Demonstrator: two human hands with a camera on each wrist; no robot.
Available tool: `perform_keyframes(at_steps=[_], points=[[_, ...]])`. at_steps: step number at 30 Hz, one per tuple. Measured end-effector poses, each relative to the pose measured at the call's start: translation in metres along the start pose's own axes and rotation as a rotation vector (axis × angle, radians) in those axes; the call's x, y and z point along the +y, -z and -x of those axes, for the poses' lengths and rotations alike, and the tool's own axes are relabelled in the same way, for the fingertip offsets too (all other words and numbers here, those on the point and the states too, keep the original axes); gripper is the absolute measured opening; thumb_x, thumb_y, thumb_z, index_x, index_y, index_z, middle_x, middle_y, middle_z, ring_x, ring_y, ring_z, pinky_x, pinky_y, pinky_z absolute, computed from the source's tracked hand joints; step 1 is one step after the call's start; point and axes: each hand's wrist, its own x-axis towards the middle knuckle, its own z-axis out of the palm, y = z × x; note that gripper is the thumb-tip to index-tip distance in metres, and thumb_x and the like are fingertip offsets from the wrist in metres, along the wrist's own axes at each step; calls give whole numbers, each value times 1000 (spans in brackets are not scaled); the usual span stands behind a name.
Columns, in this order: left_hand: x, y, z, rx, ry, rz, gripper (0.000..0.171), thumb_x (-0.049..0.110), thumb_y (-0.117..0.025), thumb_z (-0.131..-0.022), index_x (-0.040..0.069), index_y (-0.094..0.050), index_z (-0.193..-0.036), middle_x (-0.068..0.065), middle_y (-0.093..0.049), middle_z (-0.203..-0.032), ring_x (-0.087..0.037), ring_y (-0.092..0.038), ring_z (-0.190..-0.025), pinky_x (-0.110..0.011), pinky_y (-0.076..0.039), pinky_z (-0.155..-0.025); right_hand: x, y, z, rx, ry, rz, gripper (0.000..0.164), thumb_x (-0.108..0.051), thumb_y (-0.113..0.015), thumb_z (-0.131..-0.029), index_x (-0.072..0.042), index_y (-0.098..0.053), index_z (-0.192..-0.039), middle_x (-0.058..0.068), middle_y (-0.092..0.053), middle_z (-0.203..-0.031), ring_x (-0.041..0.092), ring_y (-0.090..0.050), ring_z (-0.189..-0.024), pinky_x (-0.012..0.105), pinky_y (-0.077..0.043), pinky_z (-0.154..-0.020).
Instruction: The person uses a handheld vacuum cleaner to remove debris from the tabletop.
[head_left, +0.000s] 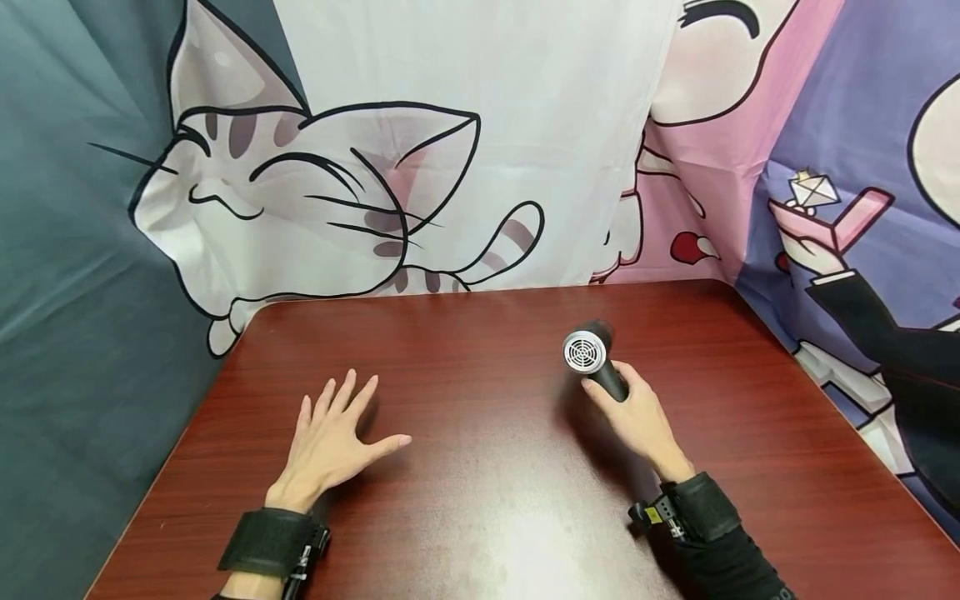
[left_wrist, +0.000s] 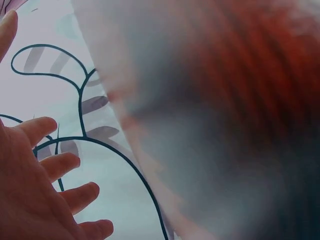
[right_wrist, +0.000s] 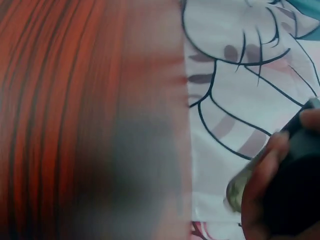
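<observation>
My right hand [head_left: 636, 414] grips the short handle of a small black device shaped like a hair dryer [head_left: 597, 333]. Its round silver grille faces toward me, and a shadow falls on the table below it. In the right wrist view, the device [right_wrist: 295, 200] shows as a dark mass at the lower right, partly covered by fingers [right_wrist: 267, 167]. On the left side, my left hand [head_left: 326, 446] is held over the table with fingers straight and spread, nothing in it. The left wrist view shows those fingers [left_wrist: 60, 165] splayed at the left edge.
The reddish-brown wooden table [head_left: 465, 400] has rounded far corners and reflects a bright glare near its front. Behind it hangs a white curtain with a cartoon cat [head_left: 300, 208]. A pink and purple printed cloth [head_left: 810, 275] hangs on the right, a grey-green one [head_left: 97, 333] on the left.
</observation>
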Motion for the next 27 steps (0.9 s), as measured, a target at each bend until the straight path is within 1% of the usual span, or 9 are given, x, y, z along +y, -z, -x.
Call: perform_keyframes(at_steps=[3,5,7,10,12,16,23,27], points=[[0,2,-2,8,-3,1,107,85,-53,-73,21,-29,-155,-18,-19,-160,-48,-15,-144,-66,-2,-114,4,4,-2,82,-7,211,65,-59,-54,-92,-14,-46,-138,13,-64,-103,27,-59,-84,36,-44,-69],[0,2,-2,4,0,-1,106,85,-52,-73,21,-28,-155,-18,-19,-161,-48,-15,-144,-66,-2,-114,8,8,-4,101,-19,279,69,-60,-50,-94,-12,-42,-142,16,-64,-103,31,-61,-84,41,-45,-67],[-1,1,-2,-4,9,-1,106,85,-51,-74,22,-27,-156,-18,-18,-161,-47,-15,-144,-66,-2,-113,12,12,-7,113,-22,333,70,-58,-47,-95,-8,-38,-144,20,-64,-103,33,-61,-83,44,-45,-66],[-2,1,-1,-14,26,1,106,85,-51,-74,22,-26,-156,-18,-18,-161,-47,-14,-145,-66,-1,-113,19,21,-12,126,-23,408,68,-52,-46,-98,-3,-35,-144,22,-62,-103,35,-61,-81,48,-46,-63],[-3,2,-1,-17,32,4,106,85,-51,-74,22,-25,-156,-18,-17,-161,-47,-13,-145,-67,0,-113,23,28,-15,126,-30,445,66,-48,-45,-99,1,-34,-143,23,-61,-104,36,-61,-82,49,-46,-62],[-4,4,-3,-20,36,11,106,85,-50,-75,23,-23,-157,-18,-15,-162,-47,-12,-145,-67,1,-112,33,44,-19,117,-73,494,65,-43,-44,-100,5,-32,-142,27,-60,-105,41,-61,-85,51,-45,-61],[-3,2,-6,-22,32,7,106,85,-49,-75,24,-23,-157,-18,-14,-162,-46,-13,-145,-68,-1,-112,57,72,-25,106,-179,561,66,-41,-43,-100,10,-29,-140,33,-57,-105,49,-60,-87,55,-43,-60],[-3,1,-7,-27,29,5,106,85,-49,-75,23,-23,-157,-18,-15,-162,-47,-13,-145,-68,-2,-112,69,87,-26,111,-248,589,62,-39,-43,-100,14,-31,-132,38,-54,-104,54,-58,-87,59,-44,-62]])
